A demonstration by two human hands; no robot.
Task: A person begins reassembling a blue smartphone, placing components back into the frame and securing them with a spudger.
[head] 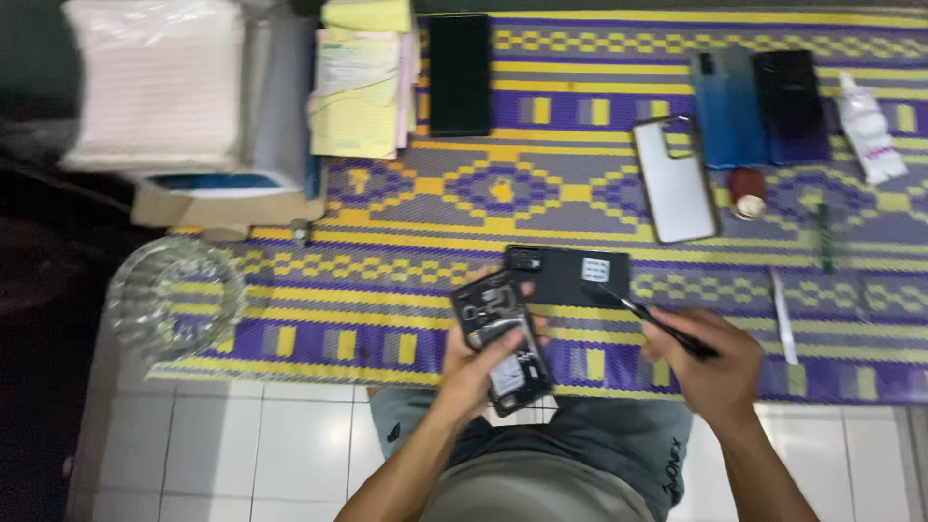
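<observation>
So the opened-up black smartphone with its insides showing sits gripped in the left hand, over the purple and yellow woven mat. Right hand fingers pinch thin black tweezers, tip touching the detached black back cover just beside it.

One head-worn camera looks steeply down from above, facing twelve o'clock across the woven mat, fairly near.

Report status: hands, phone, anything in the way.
Left hand holds opened phone. Right hand grips tweezers, tips over back cover on mat. Nothing between them.
</observation>
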